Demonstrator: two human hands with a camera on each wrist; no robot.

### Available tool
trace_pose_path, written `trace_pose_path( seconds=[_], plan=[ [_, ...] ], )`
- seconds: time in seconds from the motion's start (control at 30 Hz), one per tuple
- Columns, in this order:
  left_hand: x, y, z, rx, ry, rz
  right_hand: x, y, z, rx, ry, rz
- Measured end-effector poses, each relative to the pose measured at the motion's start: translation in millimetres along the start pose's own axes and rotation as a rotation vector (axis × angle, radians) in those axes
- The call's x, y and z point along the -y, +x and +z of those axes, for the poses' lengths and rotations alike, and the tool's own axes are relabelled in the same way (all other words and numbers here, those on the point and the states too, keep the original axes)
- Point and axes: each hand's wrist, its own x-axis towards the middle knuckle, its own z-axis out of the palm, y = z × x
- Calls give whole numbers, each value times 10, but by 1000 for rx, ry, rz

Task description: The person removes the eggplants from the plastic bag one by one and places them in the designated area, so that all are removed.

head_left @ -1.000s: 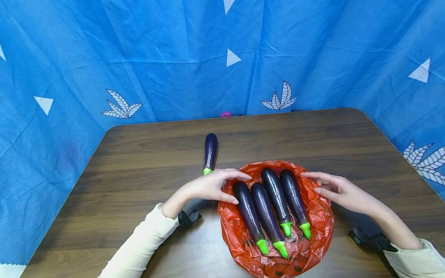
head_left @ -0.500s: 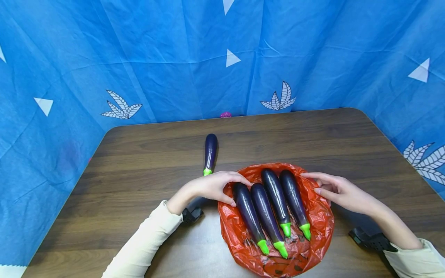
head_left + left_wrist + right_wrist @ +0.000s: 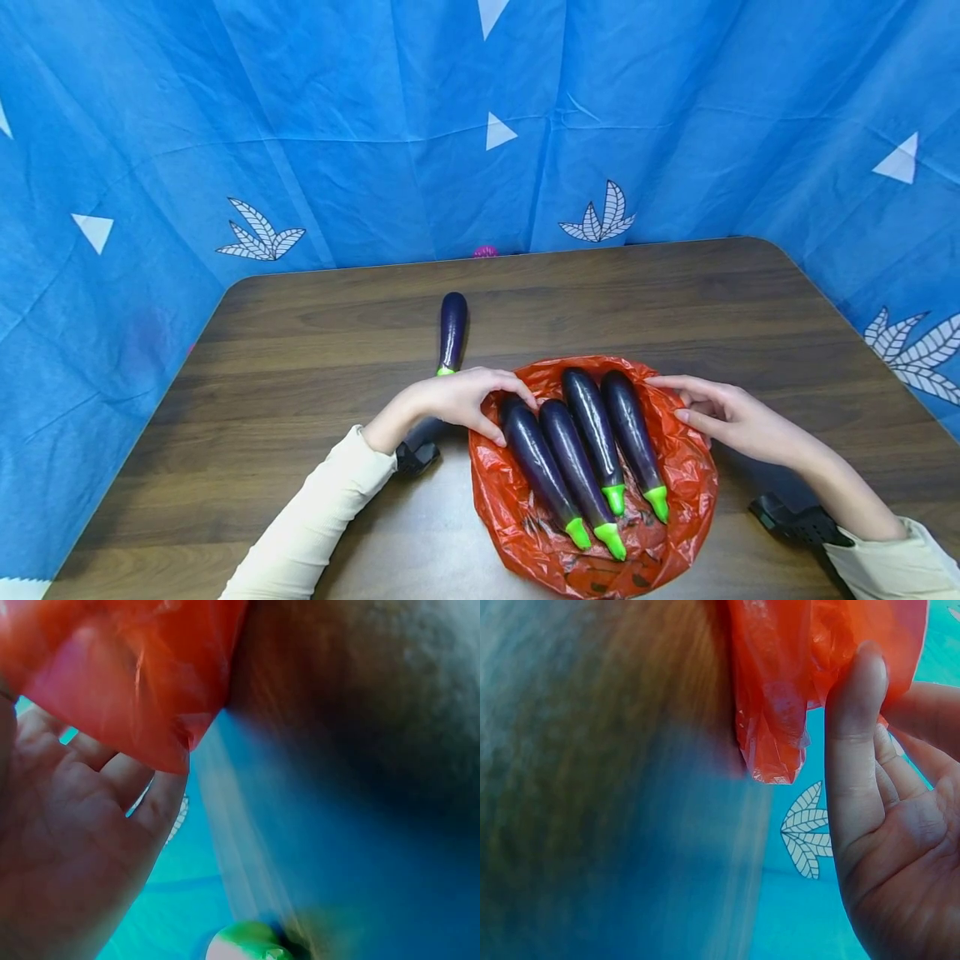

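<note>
Leftmost bagged eggplant (image 3: 542,468) swung rightward, left hand (image 3: 465,397) half-curled, hold unclear, right hand (image 3: 735,422) pinching red bag (image 3: 510,525)

I seem to be in a screened-off recording spot, though I cannot tell what building holds it. Blue cloth (image 3: 337,100) printed with white triangles (image 3: 498,132) and veined leaves (image 3: 615,202) hangs behind the wood-grain table (image 3: 322,333) here and along both its sides, and the person (image 3: 307,517) at it wears a black camera (image 3: 798,523) on each wrist.
</note>
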Motion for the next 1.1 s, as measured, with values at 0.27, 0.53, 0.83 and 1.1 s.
trace_pose_path(
  seconds=[0.27,0.53,0.83,1.1],
  plan=[
    [36,-28,-44,3,-170,-10,-6,3,6,5,11,2],
    [69,-58,-78,-36,-412,-64,7,5,7,1,3,10],
    [22,-73,-119,-138,-649,-24,4,-8,7,-10,-11,23],
    [-9,-98,-182,-337,-831,-33,15,-5,-2,-12,-12,43]
  ],
)
